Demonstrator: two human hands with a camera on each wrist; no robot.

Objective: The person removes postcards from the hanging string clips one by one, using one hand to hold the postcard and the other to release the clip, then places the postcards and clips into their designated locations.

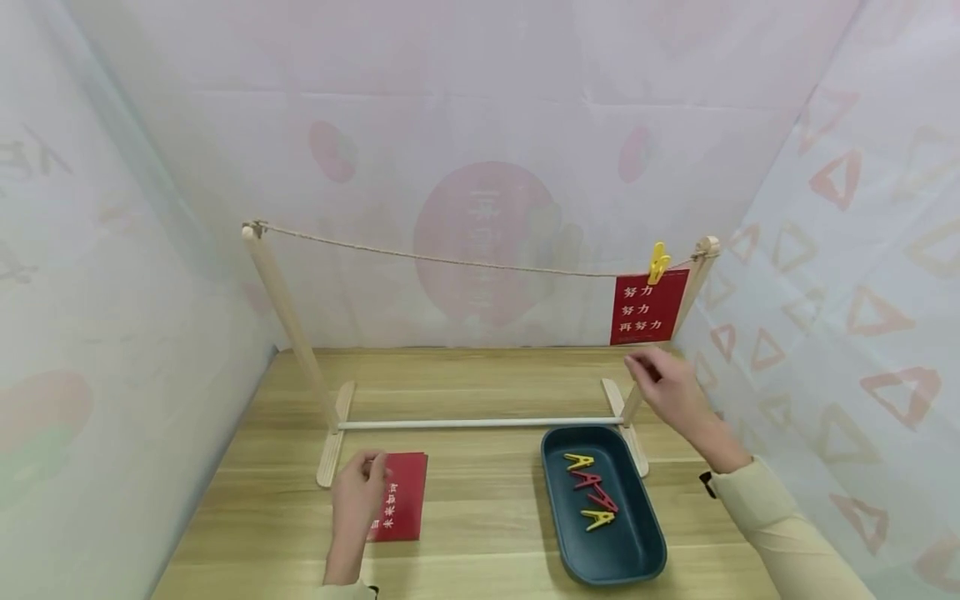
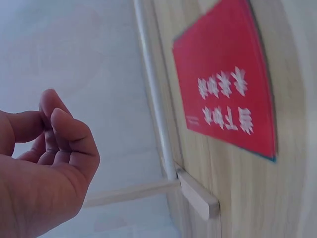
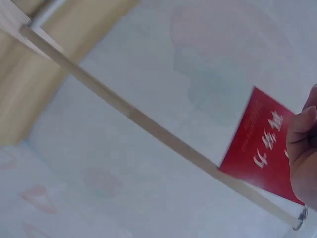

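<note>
A red card (image 1: 648, 308) with white characters hangs at the right end of a twine line (image 1: 450, 262), held by a yellow clothespin (image 1: 658, 264). Just below the card is my right hand (image 1: 671, 396), its fingers loosely bent and nothing seen in them; the right wrist view cuts this hand (image 3: 303, 163) off at the edge. My left hand (image 1: 356, 493) hovers by a small stack of red cards (image 1: 405, 500) on the table. In the left wrist view its fingers (image 2: 74, 131) are loosely curled near the thumb, apart from the cards.
A dark blue tray (image 1: 611, 568) at the front right contains two yellow clothespins (image 1: 597, 519) and two red ones (image 1: 587, 480). Wooden posts (image 1: 292, 325) on flat feet, joined by a white rod (image 1: 480, 422), carry the twine. Printed white sheets surround the table.
</note>
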